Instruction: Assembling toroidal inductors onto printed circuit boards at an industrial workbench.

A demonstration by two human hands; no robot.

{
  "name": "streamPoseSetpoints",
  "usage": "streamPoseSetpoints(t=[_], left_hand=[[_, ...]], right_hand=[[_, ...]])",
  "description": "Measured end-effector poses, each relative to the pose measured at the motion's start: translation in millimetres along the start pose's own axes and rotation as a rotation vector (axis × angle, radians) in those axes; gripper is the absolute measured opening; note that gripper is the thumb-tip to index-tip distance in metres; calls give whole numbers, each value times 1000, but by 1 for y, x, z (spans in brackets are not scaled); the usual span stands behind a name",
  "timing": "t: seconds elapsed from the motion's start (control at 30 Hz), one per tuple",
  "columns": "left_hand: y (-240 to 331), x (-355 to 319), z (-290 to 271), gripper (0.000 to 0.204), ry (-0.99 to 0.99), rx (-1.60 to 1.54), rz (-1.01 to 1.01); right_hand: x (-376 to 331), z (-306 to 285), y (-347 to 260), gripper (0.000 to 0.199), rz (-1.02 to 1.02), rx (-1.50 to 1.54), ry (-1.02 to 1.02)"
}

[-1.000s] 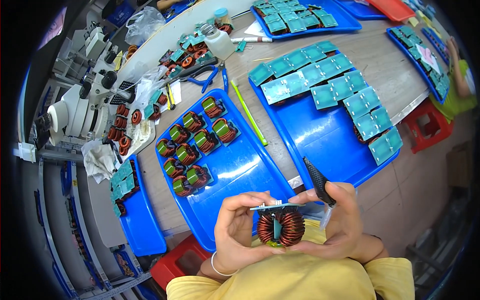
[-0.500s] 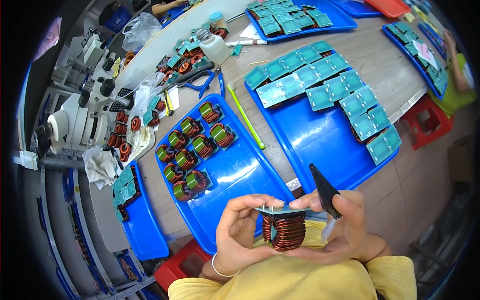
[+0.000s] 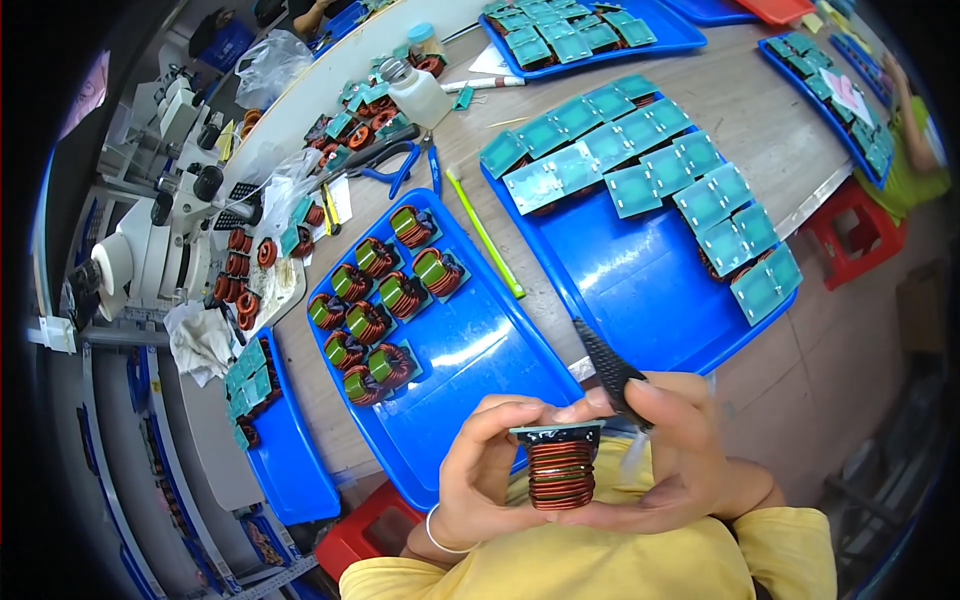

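Observation:
In front of my yellow shirt, both hands hold up a copper-wound coil (image 3: pixel 560 475) with a thin green circuit board (image 3: pixel 556 429) on its top. My left hand (image 3: pixel 480 480) grips it from the left side, fingers on the board's edge and thumb under the winding. From the other side my right hand (image 3: pixel 690 445) steadies the same coil. Between its fingers it also keeps a black, tapered tool (image 3: pixel 612 372) with a dimpled surface, pointing up and left. A small translucent piece hangs below that tool; its kind is unclear.
Beyond my hands, one blue tray (image 3: pixel 470 390) carries several coils with green tops. The right-hand blue tray (image 3: pixel 600 290) bears rows of board-topped coils. A yellow-green stick (image 3: pixel 485 235), blue-handled pliers (image 3: pixel 398 172) and a white bottle (image 3: pixel 418 97) lie or stand farther off. A microscope (image 3: pixel 150 240) is left.
The coil has turned so its winding faces me more squarely, and it sits slightly left and lower. The black tool has shifted left with my right hand. The view has moved a little.

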State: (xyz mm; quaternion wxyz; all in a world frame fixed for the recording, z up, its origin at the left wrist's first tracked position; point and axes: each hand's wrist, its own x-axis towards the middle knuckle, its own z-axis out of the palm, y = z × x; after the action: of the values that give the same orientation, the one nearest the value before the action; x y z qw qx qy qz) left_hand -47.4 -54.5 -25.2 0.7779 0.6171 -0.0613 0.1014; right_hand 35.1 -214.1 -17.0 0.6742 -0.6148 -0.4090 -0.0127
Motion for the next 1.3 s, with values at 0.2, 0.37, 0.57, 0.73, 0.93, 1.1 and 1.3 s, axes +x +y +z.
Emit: streamPoseSetpoints(t=[0.2,0.37,0.57,0.73,0.93,1.1,1.3], left_hand=[[-9,4,1,66,-22,17,123],[-8,3,2,65,24,-38,128],[-12,1,-3,68,77,71,136],[-15,-1,-2,69,125,-58,85],[-16,-2,0,69,146,-208,19],[-19,-3,-4,70,91,-239,23],[-17,-1,-4,69,61,-254,6]], right_hand=[[2,-6,1,89,30,25,-46],[-2,-6,8,81,44,138,68],[-7,-8,10,82,89,123,-28],[-9,-6,10,93,115,40,-158],[-9,-3,12,87,78,26,-150],[-15,-2,14,87,63,21,-144],[-15,-2,11,89,44,31,-110]])
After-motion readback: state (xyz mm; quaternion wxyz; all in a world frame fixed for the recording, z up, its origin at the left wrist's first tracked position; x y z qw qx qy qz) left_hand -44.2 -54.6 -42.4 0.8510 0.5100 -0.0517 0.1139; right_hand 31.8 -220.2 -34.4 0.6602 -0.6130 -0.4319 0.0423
